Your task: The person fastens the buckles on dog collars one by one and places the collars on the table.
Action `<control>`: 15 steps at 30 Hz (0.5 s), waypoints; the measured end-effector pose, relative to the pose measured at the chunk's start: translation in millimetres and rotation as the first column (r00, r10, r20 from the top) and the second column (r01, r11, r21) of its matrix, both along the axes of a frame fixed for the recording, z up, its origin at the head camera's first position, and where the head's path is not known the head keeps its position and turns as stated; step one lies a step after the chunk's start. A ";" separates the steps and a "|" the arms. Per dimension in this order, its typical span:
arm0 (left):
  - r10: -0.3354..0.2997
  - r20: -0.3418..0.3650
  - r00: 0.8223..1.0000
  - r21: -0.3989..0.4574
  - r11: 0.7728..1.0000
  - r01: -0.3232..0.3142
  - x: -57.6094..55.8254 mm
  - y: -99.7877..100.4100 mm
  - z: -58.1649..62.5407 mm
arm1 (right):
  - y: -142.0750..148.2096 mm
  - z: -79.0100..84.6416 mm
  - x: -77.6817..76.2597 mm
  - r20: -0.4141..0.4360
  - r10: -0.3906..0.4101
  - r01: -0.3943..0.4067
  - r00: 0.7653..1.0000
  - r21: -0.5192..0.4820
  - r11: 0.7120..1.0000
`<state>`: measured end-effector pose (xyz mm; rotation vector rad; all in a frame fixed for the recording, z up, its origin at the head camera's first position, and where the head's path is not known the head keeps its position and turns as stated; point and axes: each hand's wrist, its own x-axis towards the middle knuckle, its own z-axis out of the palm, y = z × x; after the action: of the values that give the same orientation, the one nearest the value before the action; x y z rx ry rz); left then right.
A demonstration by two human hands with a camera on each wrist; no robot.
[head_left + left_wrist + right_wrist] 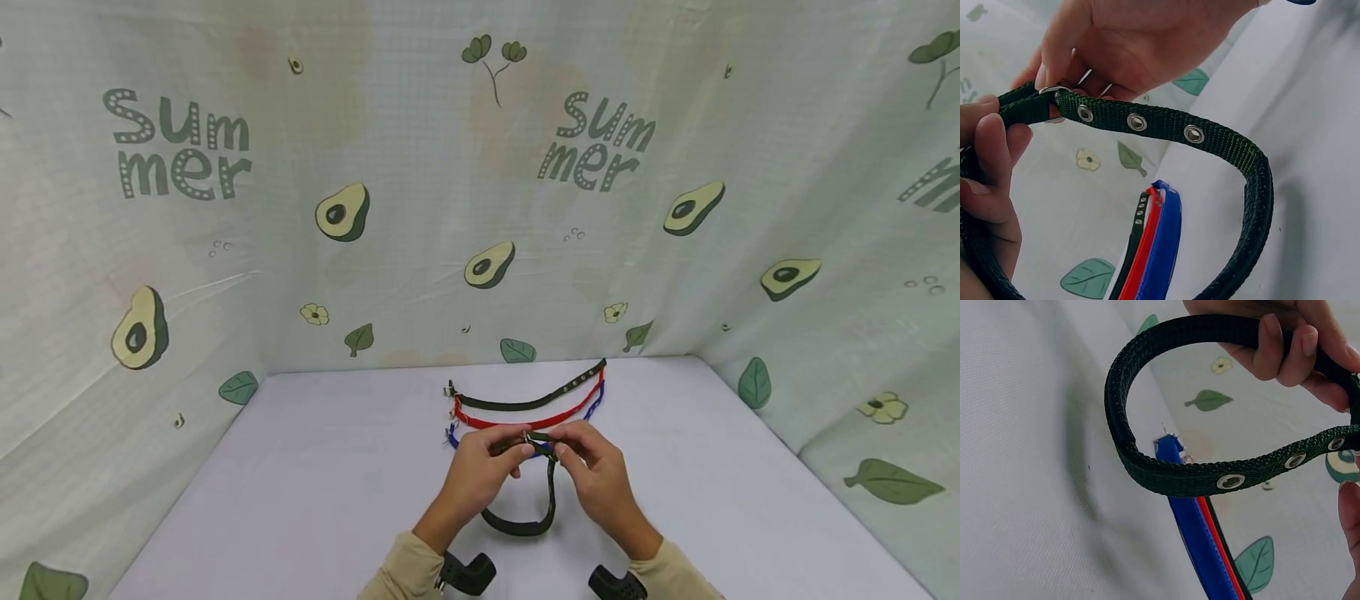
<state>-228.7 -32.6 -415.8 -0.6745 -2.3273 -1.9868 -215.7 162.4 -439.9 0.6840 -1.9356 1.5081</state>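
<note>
Both hands hold a dark green webbing collar off the table, its loop hanging below the fingers. My left hand grips it near the padded stretch, on the left. Opposite, my right hand pinches the strap beside the metal buckle. Several silver eyelets line the strap, which meets the buckle's frame between the fingertips. Fingers partly cover the buckle, so how far the strap passes through it cannot be told.
Behind the hands, a black collar with metal eyelets, a red collar and a blue collar lie side by side on the white table. A printed curtain rises at the back and sides.
</note>
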 end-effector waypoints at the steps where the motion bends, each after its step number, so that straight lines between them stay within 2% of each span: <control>1: 0.004 -0.001 1.000 -0.009 1.000 -0.004 0.3 0.0 0.4 | 0.3 -0.7 -0.5 0.000 0.003 -0.003 1.000 0.008 1.000; 10: 0.017 -0.038 0.999 -0.037 0.999 -0.018 3.1 0.0 1.3 | 2.1 -1.3 -0.5 0.015 0.029 -0.030 0.999 0.068 0.997; 15: 0.014 -0.049 0.999 -0.038 0.999 -0.016 2.5 1.6 2.3 | 1.9 -1.2 0.4 0.018 0.057 -0.058 0.998 0.068 0.996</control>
<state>-226.1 -31.0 -413.5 -0.6970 -2.3408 -1.9026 -215.3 164.2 -441.1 0.7659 -2.0029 1.4913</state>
